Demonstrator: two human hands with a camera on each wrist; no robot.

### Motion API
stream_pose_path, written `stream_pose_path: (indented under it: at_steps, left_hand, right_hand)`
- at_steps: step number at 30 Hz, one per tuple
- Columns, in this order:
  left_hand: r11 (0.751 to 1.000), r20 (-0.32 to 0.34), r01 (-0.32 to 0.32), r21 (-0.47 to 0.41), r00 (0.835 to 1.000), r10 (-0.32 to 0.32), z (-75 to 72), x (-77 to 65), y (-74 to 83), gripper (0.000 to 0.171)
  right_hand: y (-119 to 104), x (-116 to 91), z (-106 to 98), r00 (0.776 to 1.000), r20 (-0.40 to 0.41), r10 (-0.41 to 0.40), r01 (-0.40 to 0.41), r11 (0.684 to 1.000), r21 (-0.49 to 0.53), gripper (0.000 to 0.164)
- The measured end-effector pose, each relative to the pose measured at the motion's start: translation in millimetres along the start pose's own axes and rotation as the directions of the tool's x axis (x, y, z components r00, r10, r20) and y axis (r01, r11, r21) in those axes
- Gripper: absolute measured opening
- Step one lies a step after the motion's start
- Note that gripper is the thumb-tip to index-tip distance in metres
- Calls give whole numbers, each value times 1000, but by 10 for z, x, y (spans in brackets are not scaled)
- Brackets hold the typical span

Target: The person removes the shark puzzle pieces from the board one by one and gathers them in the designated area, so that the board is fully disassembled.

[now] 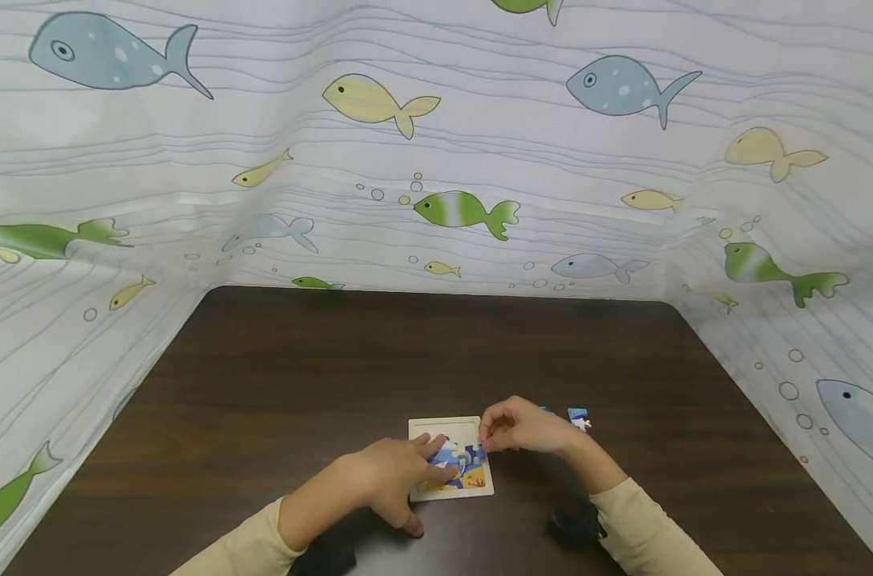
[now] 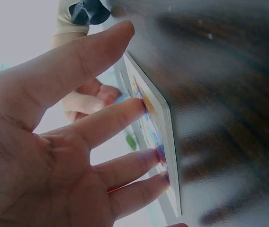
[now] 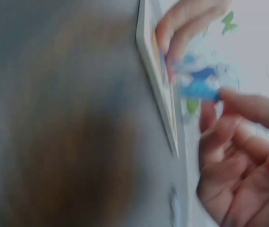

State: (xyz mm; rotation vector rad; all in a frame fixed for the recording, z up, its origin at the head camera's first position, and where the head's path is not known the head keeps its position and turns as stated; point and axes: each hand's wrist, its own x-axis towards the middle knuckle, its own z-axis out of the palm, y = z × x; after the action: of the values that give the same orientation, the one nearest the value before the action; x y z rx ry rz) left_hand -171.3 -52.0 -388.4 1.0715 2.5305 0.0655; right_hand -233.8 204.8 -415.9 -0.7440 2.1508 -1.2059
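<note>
A square jigsaw puzzle board [image 1: 445,426] with a pale rim lies flat on the table, part of its picture filled with blue and orange pieces. My left hand [image 1: 389,476] rests on it, fingers stretched out and fingertips touching the pieces; the thumb reaches down past the board's near-left corner. At the board's right edge, my right hand [image 1: 526,426] pinches a blue puzzle piece [image 3: 198,85] between thumb and finger. In the right wrist view this piece is blurred and raised above the board. The left fingers cover part of the picture.
A loose blue-and-white puzzle piece [image 1: 578,418] lies right of the board, and part of another blue one [image 1: 546,409] shows behind my right hand. A dark wood table [image 1: 299,360] is enclosed by a fish-patterned curtain [image 1: 378,168]. Black wrist devices [image 1: 576,524] sit near both sleeves.
</note>
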Motion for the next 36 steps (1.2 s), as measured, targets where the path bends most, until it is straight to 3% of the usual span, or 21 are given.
stream_pose_path:
  at_steps: [4, 8, 14, 20, 30, 34, 36]
  left_hand:
    - [1000, -3, 1, 2, 1000, -1, 16, 2, 12, 80]
    - [1000, -7, 1, 20, 1000, -1, 29, -8, 19, 79]
    - [1000, -3, 1, 14, 1000, -1, 76, -59, 6, 79]
    - [1000, -2, 4, -28, 1000, -4, 105, -70, -2, 79]
    - [1000, -27, -11, -17, 1000, 11, 84, -21, 27, 79]
    - [1000, -27, -15, -10, 1000, 15, 70, -1, 47, 79]
    - [1000, -22, -14, -7, 1000, 14, 58, 5, 58, 80]
  right_hand:
    - [-61, -171, -248, 998, -67, 15, -18, 999, -44, 10]
    - [-59, -480, -606, 995, -94, 29, -39, 993, -108, 9]
    - [151, -812, -924, 986, -5, 165, -164, 976, -145, 8]
    - [297, -821, -953, 956, 3, 293, -284, 929, -236, 8]
    - [304, -803, -934, 866, -144, 478, -499, 819, -283, 10]
    - [298, -835, -944, 864, -148, 481, -503, 819, -276, 9]
    - [283, -850, -946, 883, -148, 445, -469, 838, -278, 9]
